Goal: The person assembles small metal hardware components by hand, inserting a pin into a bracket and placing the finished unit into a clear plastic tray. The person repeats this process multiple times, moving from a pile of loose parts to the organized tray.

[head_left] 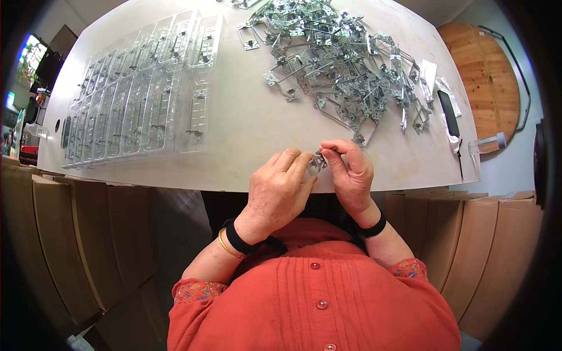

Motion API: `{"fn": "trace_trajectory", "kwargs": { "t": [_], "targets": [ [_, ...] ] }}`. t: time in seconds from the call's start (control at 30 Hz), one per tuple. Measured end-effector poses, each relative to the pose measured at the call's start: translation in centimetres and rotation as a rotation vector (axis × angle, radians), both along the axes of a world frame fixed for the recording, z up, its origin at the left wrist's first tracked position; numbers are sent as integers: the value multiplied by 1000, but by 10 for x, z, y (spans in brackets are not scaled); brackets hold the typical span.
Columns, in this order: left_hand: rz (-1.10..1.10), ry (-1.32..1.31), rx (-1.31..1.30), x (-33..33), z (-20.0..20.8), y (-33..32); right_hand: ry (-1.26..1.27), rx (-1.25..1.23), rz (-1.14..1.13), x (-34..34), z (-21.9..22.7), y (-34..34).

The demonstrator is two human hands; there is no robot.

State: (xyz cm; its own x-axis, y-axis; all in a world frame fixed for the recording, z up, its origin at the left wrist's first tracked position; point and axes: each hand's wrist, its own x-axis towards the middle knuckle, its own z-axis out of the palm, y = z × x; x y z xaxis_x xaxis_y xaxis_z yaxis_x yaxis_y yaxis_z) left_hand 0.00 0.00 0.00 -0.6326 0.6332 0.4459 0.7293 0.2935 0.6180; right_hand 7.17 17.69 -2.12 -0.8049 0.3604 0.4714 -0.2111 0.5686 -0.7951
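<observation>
Between my hands, just over the near edge of the table, is a small silvery metal bracket (318, 163). My left hand (277, 190) is closed on its left side, thumb and fingers pressed together. On its other side, my right hand (351, 174) pinches the bracket's end between thumb and forefinger. The fingers cover much of the part, so its full shape is hidden. Beyond my hands lies a large tangled pile of similar metal brackets (345, 64) with thin rods. To the left stand clear plastic trays (134, 99) with metal pieces in their long compartments.
The white table (234, 123) curves across the view. At its right side lie a dark phone-like object (449, 113), white paper (428, 76) and a clear container with a blue-grey cap (490, 143). Cardboard boxes (76, 234) line the floor on both sides. A round wooden board (483, 82) leans at the right.
</observation>
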Motion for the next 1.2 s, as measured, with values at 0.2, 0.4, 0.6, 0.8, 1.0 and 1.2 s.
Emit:
{"fn": "trace_trajectory", "kwargs": {
  "t": [0.2,0.4,0.6,0.8,1.0,1.2],
  "targets": [
    [3,-1,2,2,0,-1,-2,23,3,1,1,-1],
    [0,6,9,0,1,0,-5,36,-2,0,2,-2],
    [-2,2,11,0,1,0,-22,-9,-7,1,1,-2],
    [-2,3,13,0,1,0,-10,43,-2,1,3,-2],
    [-1,-1,22,-1,0,0,-2,20,-9,1,1,-3],
    [3,3,21,0,-1,1,-8,7,-18,2,-4,0]
  ]
}}
